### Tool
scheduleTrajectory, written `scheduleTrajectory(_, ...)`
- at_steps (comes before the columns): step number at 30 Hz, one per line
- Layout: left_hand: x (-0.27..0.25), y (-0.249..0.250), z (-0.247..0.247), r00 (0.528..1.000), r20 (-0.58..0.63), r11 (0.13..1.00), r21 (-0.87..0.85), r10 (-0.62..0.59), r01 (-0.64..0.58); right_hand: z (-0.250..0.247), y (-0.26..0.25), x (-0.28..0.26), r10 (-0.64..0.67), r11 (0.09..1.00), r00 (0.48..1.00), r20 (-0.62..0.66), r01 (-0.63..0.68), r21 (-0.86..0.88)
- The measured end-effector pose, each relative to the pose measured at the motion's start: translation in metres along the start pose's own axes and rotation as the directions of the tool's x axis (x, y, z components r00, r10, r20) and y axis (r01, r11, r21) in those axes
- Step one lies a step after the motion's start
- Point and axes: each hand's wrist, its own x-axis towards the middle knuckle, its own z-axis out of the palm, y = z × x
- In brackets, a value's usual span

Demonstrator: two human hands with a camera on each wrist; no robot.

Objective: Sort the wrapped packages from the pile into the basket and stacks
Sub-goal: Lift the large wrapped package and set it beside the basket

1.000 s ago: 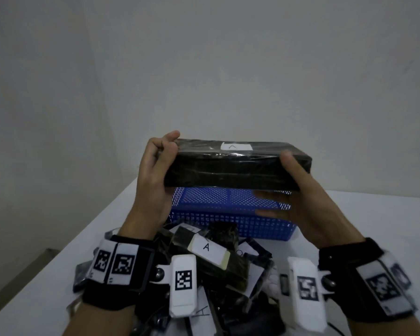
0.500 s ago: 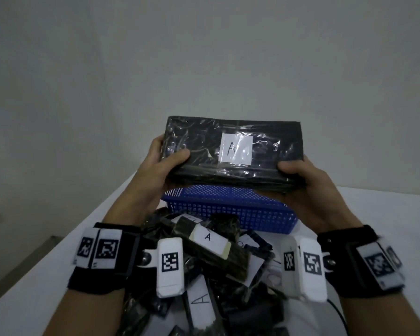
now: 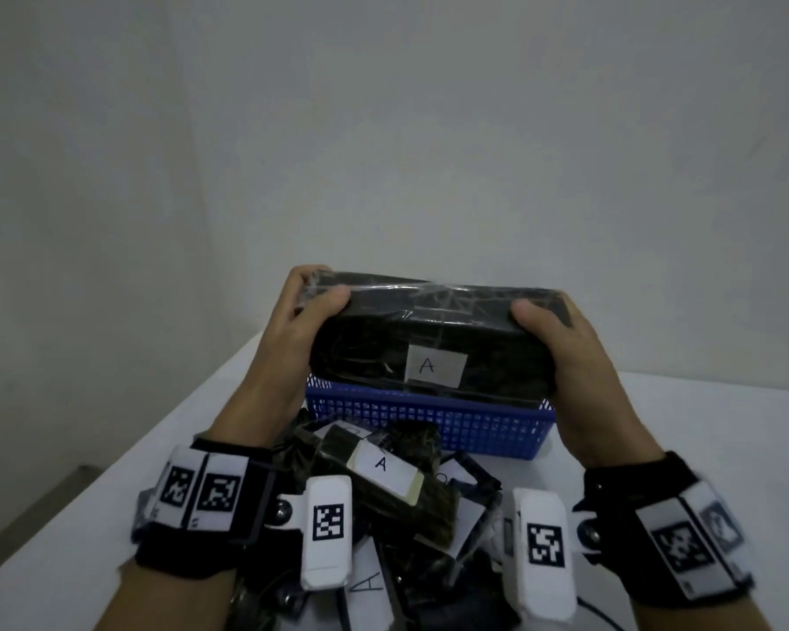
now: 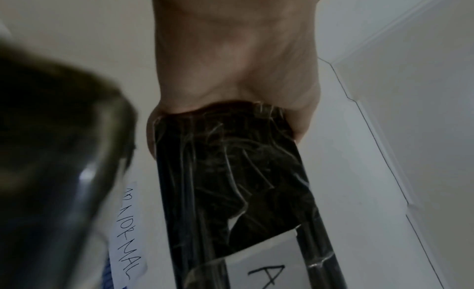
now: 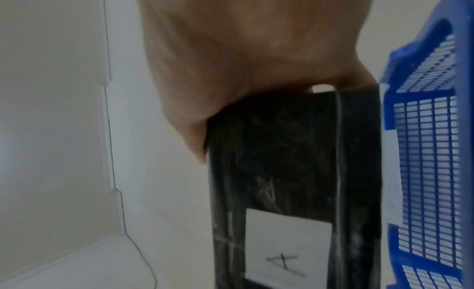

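A long black wrapped package (image 3: 433,339) with a white label marked A hangs just above the blue mesh basket (image 3: 429,425). My left hand (image 3: 301,321) grips its left end and my right hand (image 3: 561,339) grips its right end, thumbs on the near top edge. The left wrist view shows the package (image 4: 231,181) running out from the left hand (image 4: 231,60). In the right wrist view the package (image 5: 282,151) lies next to the basket wall (image 5: 431,151), held by the right hand (image 5: 256,50). A pile of black packages (image 3: 383,485) lies in front of the basket.
The white table (image 3: 684,412) meets pale walls at the back and left. A paper label reading NORMAL (image 4: 130,232) shows beside the basket in the left wrist view. The table's left edge (image 3: 124,453) drops to the floor.
Both hands have turned the package so its label faces me and brought it down closer to the basket rim.
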Motion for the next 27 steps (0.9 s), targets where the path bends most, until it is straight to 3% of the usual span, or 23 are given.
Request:
scheduleTrajectory(4, 0.000, -0.002, -0.004, 0.996, 0.089, 0.998, 0.055, -0.018, 0.013, -0.001, 0.002, 0.004, -0.048, 0.998, 0.994, -0.099, 0.052, 0.037)
scheduleTrajectory(9, -0.006, 0.019, -0.022, 0.933, 0.314, 0.984, 0.053, -0.176, 0.168, -0.018, -0.008, 0.010, 0.106, 0.984, 0.973, -0.203, -0.074, 0.161)
scheduleTrajectory(12, -0.008, 0.021, -0.021, 0.898, 0.389, 0.975, 0.160, -0.207, 0.155, -0.028, -0.007, 0.010, 0.207, 0.976, 0.940, -0.272, -0.181, 0.119)
scheduleTrajectory(17, -0.012, 0.022, -0.010, 0.874, 0.452, 0.983, 0.056, -0.180, 0.174, -0.022, -0.009, 0.004, 0.198, 0.980, 0.942, -0.273, -0.189, 0.056)
scheduleTrajectory(20, -0.011, 0.023, -0.008, 0.912, 0.385, 0.990, 0.030, -0.137, 0.137, -0.016, -0.012, -0.001, 0.110, 0.982, 0.974, -0.199, -0.138, -0.131)
scheduleTrajectory(23, -0.012, 0.024, 0.007, 0.956, 0.275, 0.994, 0.070, -0.099, 0.083, -0.004, -0.014, -0.006, 0.032, 0.923, 0.992, -0.120, -0.075, -0.377)
scheduleTrajectory(25, -0.014, 0.022, 0.018, 0.968, 0.242, 0.993, 0.109, -0.070, 0.045, 0.012, -0.015, -0.013, -0.057, 0.886, 0.998, 0.040, 0.069, -0.459)
scheduleTrajectory(27, -0.017, 0.018, 0.027, 0.966, 0.254, 0.989, 0.144, -0.047, 0.011, 0.025, -0.010, -0.018, -0.096, 0.863, 0.970, 0.221, 0.192, -0.467)
